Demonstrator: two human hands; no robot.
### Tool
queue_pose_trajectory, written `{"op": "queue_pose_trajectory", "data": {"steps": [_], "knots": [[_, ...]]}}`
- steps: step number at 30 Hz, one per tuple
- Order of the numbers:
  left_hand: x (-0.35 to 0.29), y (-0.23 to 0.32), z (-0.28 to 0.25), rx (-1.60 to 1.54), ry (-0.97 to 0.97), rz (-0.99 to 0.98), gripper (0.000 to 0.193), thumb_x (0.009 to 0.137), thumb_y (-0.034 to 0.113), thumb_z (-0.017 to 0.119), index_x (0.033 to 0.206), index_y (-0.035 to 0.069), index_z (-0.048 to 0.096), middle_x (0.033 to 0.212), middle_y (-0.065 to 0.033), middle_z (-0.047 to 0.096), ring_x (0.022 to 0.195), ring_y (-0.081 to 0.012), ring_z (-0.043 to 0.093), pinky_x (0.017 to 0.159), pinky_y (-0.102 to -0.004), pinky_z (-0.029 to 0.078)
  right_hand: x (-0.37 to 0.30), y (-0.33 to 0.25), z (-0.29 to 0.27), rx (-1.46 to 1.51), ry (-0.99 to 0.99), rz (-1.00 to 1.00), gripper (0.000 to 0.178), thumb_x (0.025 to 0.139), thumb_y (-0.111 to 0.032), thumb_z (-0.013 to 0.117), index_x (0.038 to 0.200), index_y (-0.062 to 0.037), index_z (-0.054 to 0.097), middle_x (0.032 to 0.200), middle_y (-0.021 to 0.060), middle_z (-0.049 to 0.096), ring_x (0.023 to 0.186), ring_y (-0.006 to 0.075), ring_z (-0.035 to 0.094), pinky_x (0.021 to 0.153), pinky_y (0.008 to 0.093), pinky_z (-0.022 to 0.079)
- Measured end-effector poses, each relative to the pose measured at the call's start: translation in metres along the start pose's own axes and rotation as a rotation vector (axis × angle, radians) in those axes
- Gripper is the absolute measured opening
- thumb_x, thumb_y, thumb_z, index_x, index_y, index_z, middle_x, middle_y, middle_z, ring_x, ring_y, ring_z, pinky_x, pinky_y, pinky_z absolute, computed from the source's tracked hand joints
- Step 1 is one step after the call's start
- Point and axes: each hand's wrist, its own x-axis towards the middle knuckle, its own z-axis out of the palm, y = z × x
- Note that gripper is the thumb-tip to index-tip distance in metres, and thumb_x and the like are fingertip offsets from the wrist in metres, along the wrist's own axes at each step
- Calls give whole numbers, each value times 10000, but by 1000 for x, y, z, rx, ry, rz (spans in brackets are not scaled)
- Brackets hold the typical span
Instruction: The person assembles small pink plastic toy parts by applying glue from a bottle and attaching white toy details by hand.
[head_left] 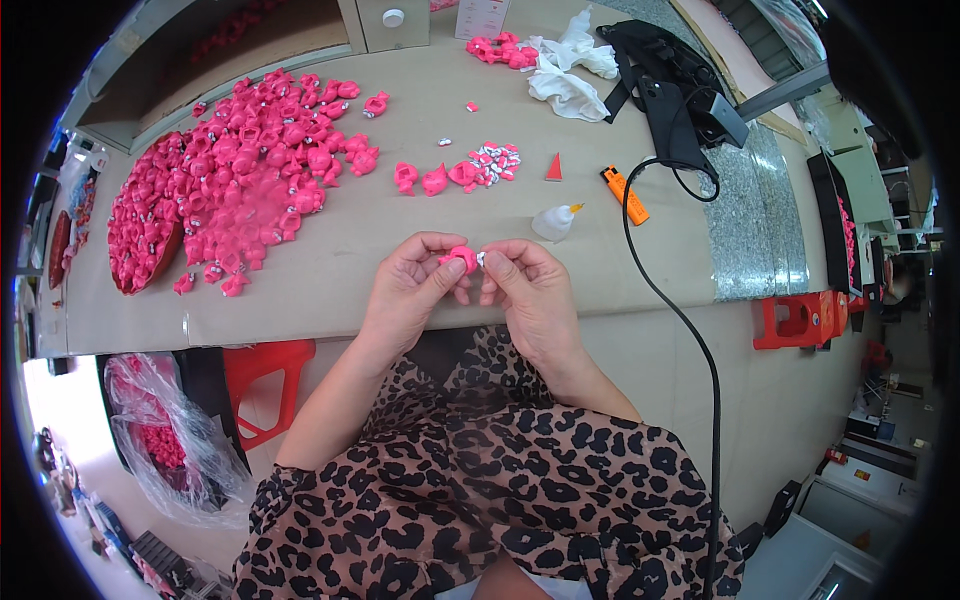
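Note:
Over the table's front edge, my left hand (420,280) pinches a small pink plastic figure part (459,259) between thumb and fingers. Close against it, my right hand (527,285) pinches a tiny white-and-pink piece (482,258) at the fingertips; whether the two parts touch I cannot tell. Just beyond my hands, several pink figure parts (434,180) stand in a short row beside a little pile of white-and-pink pieces (494,162). A white squeeze bottle with a yellow tip (553,222) lies to the right of them.
A big heap of pink parts (250,160) covers the table's left side. To the right are a red triangular piece (554,167), an orange-handled cutter (625,195) and a black cable (680,310). White tissue (570,85) and a black strapped device (670,110) lie at the back.

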Motion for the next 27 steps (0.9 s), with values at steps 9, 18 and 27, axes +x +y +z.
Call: {"op": "queue_pose_trajectory", "data": {"steps": [9,18,27], "knots": [[1,1,1,13,14,-17,217,804,30,528,1006,-30,477,827,-66,564,647,-90,515,576,-204,446,0,-5,0,-40,9,54,134,798,-77,558,887,23,544,707,42,550,584,71,503,518,191,434],[0,0,-1,56,-3,-22,220,802,25,529,1008,-30,476,826,-70,568,633,-90,515,581,-194,438,3,-1,1,-68,15,52,136,805,-96,552,878,12,512,686,42,539,559,70,501,491,184,432],[3,2,0,0,-15,-39,165,801,12,527,955,-35,493,786,-85,577,637,-105,544,565,-201,452,8,-4,-6,88,-99,335,173,837,-155,507,895,4,472,677,51,525,537,88,497,434,186,432]]}}
